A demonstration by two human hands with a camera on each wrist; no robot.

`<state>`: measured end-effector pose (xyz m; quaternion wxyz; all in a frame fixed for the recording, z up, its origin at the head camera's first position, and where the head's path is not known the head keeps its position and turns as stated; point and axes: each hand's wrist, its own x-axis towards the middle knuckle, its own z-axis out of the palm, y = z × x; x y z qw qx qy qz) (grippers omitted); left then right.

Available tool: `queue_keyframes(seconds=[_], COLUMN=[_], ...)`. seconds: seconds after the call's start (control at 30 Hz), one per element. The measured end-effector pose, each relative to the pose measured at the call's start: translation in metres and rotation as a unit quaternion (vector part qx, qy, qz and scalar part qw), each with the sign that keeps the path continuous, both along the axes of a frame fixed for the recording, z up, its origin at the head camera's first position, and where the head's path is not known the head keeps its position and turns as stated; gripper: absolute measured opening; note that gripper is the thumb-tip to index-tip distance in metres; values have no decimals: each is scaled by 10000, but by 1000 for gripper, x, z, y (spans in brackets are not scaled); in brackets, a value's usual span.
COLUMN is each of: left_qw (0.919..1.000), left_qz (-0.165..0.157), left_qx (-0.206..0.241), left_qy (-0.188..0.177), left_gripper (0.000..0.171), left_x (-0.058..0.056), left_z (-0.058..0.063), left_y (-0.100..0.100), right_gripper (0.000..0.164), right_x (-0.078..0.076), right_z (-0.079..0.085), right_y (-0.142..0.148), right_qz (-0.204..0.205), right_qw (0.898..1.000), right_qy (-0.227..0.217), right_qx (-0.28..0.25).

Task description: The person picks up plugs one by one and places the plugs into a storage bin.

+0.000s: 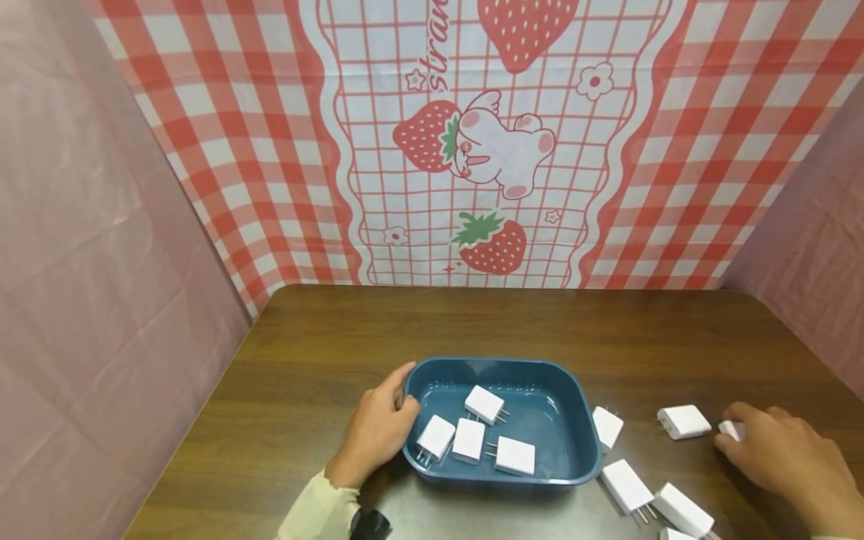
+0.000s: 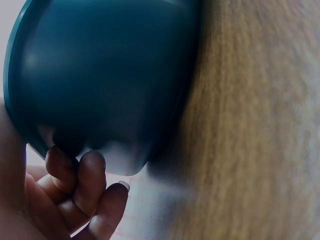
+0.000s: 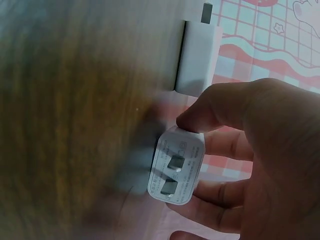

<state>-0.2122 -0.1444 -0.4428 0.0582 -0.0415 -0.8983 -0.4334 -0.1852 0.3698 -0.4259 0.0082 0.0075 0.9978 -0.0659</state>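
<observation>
A blue plastic bin (image 1: 567, 420) with rounded corners stands on the table, several white charger plugs (image 1: 515, 456) lying in it. My left hand (image 1: 378, 424) grips its left end, thumb at the rim; in the left wrist view the fingers (image 2: 92, 175) curl against the outer wall (image 2: 110, 75). Far to the right, my right hand (image 1: 786, 454) pinches another white charger plug (image 1: 732, 430). The right wrist view shows that plug's (image 3: 177, 165) printed face and two flat prongs turned to the camera, its edge close to the tabletop.
Between the bin and my right hand lie several more white plugs, one (image 1: 685, 421) just left of that hand and others (image 1: 626, 486) nearer the front. A wooden table (image 1: 304, 337) meets a strawberry-printed checked cloth (image 1: 270, 150) behind. Pink cloth hangs at both sides.
</observation>
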Motion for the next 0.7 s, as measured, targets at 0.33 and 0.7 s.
queue_keyframes(seconds=[0.33, 0.7], left_qw=[10000, 10000], left_qz=[8, 24], left_qx=[-8, -38], left_qy=[-18, 5], left_gripper=[53, 53], left_x=[0, 0], left_z=[0, -1], left_y=[0, 0], right_gripper=[50, 50], right_x=[3, 7], right_z=[8, 10], right_y=[-8, -15], right_qz=[-95, -224], right_qw=[9995, 9953], right_qy=[198, 777], right_qx=[-216, -539])
